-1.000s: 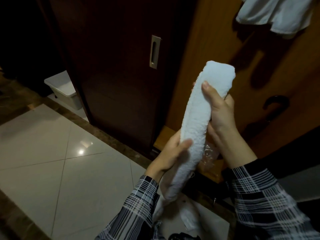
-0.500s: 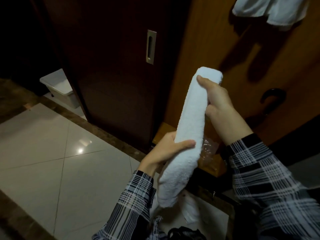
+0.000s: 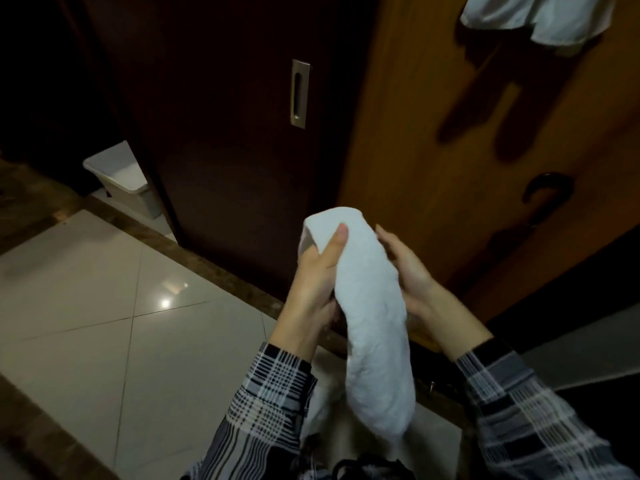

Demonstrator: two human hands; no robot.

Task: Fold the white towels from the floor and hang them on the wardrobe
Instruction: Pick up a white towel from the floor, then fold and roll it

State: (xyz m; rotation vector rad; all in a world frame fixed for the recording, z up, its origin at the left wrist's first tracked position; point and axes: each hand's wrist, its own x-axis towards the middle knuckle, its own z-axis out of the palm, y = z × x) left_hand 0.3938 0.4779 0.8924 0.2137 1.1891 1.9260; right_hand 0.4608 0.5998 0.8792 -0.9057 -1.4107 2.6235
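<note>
A white towel point(image 3: 370, 317), folded into a long narrow strip, hangs upright in front of me. My left hand point(image 3: 311, 285) grips its upper end, thumb across the front. My right hand point(image 3: 408, 271) rests flat against the towel's right side, fingers apart. Behind stands the wardrobe: a dark sliding door point(image 3: 225, 133) and an orange-brown door point(image 3: 450, 133). Another white towel point(image 3: 533, 15) hangs over the top of the orange-brown door at the upper right.
A metal recessed handle point(image 3: 299, 93) sits in the dark door, and a black curved handle point(image 3: 545, 192) on the brown door. A white bin point(image 3: 121, 171) stands at the left. Glossy tiled floor point(image 3: 104, 306) spreads left. More white cloth point(image 3: 322, 403) lies below my hands.
The towel has come down and its top is lower. My left hand slid up to the top end; my right hand let go of the top and now lies flat against the side.
</note>
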